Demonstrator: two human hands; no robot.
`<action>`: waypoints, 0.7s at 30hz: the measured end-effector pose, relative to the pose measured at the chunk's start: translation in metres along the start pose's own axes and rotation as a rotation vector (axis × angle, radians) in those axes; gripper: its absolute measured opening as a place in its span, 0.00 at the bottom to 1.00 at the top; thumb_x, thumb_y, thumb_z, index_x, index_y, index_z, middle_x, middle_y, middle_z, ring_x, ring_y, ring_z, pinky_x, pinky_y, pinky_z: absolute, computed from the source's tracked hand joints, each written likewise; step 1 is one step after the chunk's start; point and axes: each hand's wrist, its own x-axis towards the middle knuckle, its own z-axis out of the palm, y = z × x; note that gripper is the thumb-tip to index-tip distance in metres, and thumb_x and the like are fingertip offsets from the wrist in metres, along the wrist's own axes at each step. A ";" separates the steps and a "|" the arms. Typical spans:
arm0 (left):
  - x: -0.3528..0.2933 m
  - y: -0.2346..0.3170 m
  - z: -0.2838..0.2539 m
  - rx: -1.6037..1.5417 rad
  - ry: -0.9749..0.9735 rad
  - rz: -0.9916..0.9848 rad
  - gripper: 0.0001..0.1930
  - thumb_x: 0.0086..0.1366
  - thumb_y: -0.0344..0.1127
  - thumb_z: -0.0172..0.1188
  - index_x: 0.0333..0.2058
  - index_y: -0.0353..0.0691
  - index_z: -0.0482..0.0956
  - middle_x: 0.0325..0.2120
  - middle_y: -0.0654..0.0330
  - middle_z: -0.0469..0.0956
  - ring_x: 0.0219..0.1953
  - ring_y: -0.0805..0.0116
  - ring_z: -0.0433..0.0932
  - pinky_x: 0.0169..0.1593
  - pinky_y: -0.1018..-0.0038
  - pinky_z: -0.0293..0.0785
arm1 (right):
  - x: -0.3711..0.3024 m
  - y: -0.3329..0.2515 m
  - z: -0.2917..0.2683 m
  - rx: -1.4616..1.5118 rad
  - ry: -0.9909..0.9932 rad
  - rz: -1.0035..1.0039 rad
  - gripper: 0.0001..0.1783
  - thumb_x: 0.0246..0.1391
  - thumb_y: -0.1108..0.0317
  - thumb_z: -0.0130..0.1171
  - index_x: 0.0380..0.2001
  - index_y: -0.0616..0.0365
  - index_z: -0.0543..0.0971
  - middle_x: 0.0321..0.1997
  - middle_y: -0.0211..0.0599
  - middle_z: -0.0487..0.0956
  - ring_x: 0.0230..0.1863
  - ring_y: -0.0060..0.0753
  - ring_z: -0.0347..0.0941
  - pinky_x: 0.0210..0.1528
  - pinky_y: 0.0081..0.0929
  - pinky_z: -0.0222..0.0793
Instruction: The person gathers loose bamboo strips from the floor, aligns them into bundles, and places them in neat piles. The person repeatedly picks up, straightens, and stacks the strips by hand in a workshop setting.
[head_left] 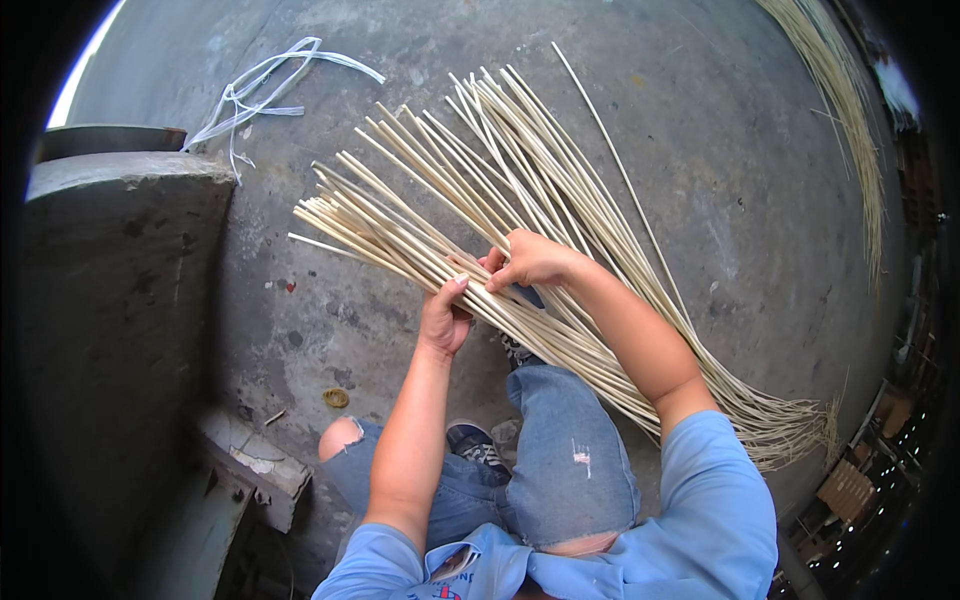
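A bundle of long, thin, pale rattan canes [380,228] slants across in front of me, its cut ends fanned out to the far left. My left hand [445,315] is closed around the near side of this bundle, thumb on top. Just right of it, my right hand [535,260] is closed on some of the canes, its fingers partly hidden among them. A second spread of loose canes [560,160] lies beyond my right hand. Both groups run together toward a tangled, thinner end [775,425] at the lower right, by my right elbow.
White plastic strips [265,88] lie on the grey concrete floor [720,200] at far left. A concrete block [130,180] stands at left, with a broken slab [255,460] near it. More thin strands [840,90] lie far right. My jeans-covered knee [575,450] is under the canes.
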 end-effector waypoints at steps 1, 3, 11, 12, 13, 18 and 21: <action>-0.001 0.000 0.000 -0.001 0.008 -0.008 0.25 0.59 0.33 0.63 0.55 0.35 0.71 0.50 0.51 0.78 0.53 0.58 0.78 0.61 0.63 0.73 | -0.001 -0.001 0.000 -0.018 0.000 0.004 0.18 0.40 0.66 0.76 0.35 0.65 0.85 0.30 0.35 0.82 0.28 0.23 0.71 0.30 0.25 0.66; -0.001 0.001 -0.005 0.014 -0.010 0.011 0.23 0.59 0.33 0.63 0.53 0.36 0.71 0.47 0.53 0.78 0.54 0.57 0.77 0.61 0.63 0.74 | 0.000 -0.004 0.000 -0.061 -0.002 0.002 0.18 0.37 0.65 0.77 0.32 0.64 0.84 0.31 0.37 0.83 0.30 0.24 0.73 0.30 0.26 0.67; 0.000 0.002 0.001 -0.051 -0.061 0.014 0.21 0.59 0.30 0.63 0.52 0.38 0.71 0.41 0.57 0.77 0.52 0.55 0.78 0.60 0.53 0.77 | 0.000 0.008 -0.013 0.151 0.024 0.014 0.08 0.43 0.69 0.67 0.22 0.56 0.76 0.21 0.26 0.73 0.23 0.20 0.66 0.27 0.24 0.63; -0.002 0.003 -0.001 -0.049 -0.052 0.016 0.21 0.60 0.30 0.63 0.52 0.38 0.71 0.41 0.57 0.77 0.52 0.55 0.78 0.60 0.52 0.77 | 0.000 0.007 -0.012 0.153 0.025 0.012 0.08 0.43 0.69 0.66 0.22 0.56 0.76 0.21 0.26 0.73 0.23 0.20 0.66 0.27 0.24 0.63; -0.003 0.004 -0.002 -0.047 -0.043 0.019 0.21 0.60 0.30 0.63 0.52 0.38 0.71 0.41 0.57 0.77 0.52 0.55 0.78 0.60 0.52 0.77 | 0.001 0.006 -0.011 0.154 0.026 0.011 0.07 0.44 0.69 0.66 0.22 0.55 0.76 0.21 0.26 0.73 0.23 0.20 0.66 0.27 0.24 0.62; 0.002 0.000 0.001 -0.038 -0.079 0.022 0.22 0.60 0.30 0.62 0.54 0.39 0.71 0.45 0.56 0.77 0.55 0.54 0.77 0.62 0.49 0.74 | 0.001 0.023 -0.031 0.299 0.323 0.008 0.11 0.46 0.65 0.69 0.24 0.57 0.77 0.20 0.25 0.72 0.20 0.19 0.64 0.23 0.22 0.59; -0.003 0.001 -0.004 -0.033 -0.048 0.031 0.24 0.60 0.30 0.62 0.56 0.38 0.70 0.50 0.53 0.77 0.58 0.53 0.75 0.62 0.49 0.75 | -0.006 0.007 -0.024 0.242 0.188 0.065 0.14 0.47 0.63 0.74 0.28 0.59 0.80 0.22 0.25 0.71 0.20 0.18 0.62 0.21 0.20 0.56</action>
